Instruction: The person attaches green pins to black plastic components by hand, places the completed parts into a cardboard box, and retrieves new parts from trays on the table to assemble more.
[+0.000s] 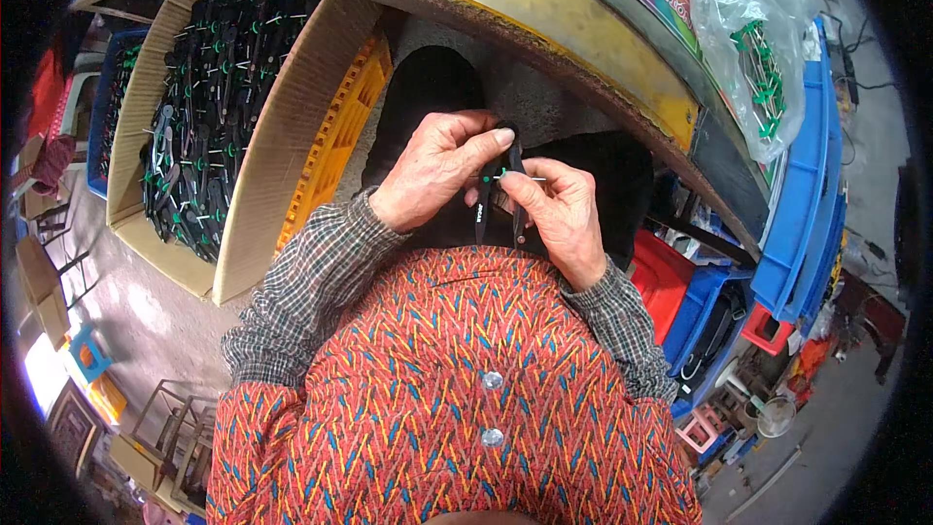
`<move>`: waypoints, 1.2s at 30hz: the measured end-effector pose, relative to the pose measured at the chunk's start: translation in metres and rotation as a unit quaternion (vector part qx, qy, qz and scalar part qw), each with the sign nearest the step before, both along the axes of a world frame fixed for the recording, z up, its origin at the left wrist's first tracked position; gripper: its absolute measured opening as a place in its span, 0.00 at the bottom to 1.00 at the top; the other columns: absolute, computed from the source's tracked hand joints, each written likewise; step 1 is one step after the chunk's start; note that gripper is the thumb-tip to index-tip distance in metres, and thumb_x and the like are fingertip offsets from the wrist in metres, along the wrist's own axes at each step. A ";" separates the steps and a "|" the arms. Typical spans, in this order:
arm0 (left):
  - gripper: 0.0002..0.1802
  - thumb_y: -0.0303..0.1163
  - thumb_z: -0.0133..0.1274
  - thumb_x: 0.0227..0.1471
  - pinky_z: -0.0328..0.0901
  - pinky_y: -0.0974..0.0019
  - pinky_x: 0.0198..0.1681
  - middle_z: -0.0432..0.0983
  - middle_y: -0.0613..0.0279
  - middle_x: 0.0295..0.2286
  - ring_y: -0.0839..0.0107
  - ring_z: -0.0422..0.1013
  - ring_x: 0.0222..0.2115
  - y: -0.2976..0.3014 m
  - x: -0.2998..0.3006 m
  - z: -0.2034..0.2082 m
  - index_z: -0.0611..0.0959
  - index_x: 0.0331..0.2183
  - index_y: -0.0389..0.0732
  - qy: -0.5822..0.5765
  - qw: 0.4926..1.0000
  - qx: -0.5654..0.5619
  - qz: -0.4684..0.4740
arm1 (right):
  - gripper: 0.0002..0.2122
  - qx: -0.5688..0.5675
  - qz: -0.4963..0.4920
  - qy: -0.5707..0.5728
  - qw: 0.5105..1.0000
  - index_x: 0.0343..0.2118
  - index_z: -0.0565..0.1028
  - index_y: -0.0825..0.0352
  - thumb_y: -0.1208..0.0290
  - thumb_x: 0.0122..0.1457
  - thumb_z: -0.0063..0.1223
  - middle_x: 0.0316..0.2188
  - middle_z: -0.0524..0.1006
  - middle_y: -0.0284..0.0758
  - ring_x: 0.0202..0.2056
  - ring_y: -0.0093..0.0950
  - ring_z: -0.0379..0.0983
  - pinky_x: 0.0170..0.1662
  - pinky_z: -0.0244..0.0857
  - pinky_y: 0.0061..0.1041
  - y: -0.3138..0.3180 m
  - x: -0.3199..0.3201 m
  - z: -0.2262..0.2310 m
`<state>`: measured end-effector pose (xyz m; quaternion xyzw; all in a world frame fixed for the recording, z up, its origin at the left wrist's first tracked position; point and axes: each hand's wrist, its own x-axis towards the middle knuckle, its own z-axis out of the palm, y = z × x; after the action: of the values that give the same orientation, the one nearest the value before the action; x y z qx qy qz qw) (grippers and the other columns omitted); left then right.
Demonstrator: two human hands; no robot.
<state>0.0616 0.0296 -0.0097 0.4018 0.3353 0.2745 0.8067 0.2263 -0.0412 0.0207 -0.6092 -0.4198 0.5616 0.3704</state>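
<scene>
Toward 12 o'clock I count one black two-legged tool (482, 216); my left hand (437, 160) grips its top, my right hand (564, 209) pinches one thin metal rod (537, 179) across it. At 10 stand one orange crate (342, 126) and one cardboard box (267, 160) of black pieces (216, 107), too tangled to count. A bench (564, 29), 11 to 2, blocks me from one clear bag (720, 29) at 2.

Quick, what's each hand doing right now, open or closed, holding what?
Left hand: closed, holding the black two-legged piece near its top.
Right hand: closed, fingertips at the piece's small green-and-silver pin.
</scene>
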 end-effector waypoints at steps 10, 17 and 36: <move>0.12 0.34 0.49 0.58 0.59 0.79 0.16 0.73 0.69 0.20 0.86 0.64 0.14 -0.002 0.000 -0.004 0.78 0.31 0.34 -0.017 1.000 0.005 0.003 | 0.10 -0.032 -0.006 0.067 0.997 0.38 0.76 0.74 0.74 0.56 0.58 0.28 0.79 0.32 0.27 0.14 0.73 0.27 0.66 0.15 0.001 -0.005 0.008; 0.11 0.34 0.48 0.60 0.59 0.79 0.18 0.71 0.70 0.21 0.85 0.63 0.16 0.001 -0.003 0.004 0.76 0.29 0.38 0.015 1.000 0.004 -0.018 | 0.10 -0.060 0.050 0.004 0.997 0.36 0.77 0.73 0.70 0.58 0.55 0.28 0.80 0.33 0.28 0.15 0.73 0.31 0.67 0.16 0.005 0.003 0.007; 0.11 0.34 0.47 0.60 0.61 0.78 0.18 0.72 0.68 0.22 0.84 0.64 0.17 -0.003 -0.001 -0.006 0.76 0.30 0.37 0.004 1.000 -0.014 -0.021 | 0.10 -0.100 0.111 0.012 0.989 0.38 0.75 0.74 0.73 0.58 0.54 0.32 0.80 0.40 0.32 0.21 0.76 0.36 0.69 0.19 0.011 0.004 0.013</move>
<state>0.0606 0.0262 -0.0156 0.3989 0.3341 0.2513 0.8162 0.2304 -0.0300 0.0336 -0.5863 -0.4220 0.6455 0.2478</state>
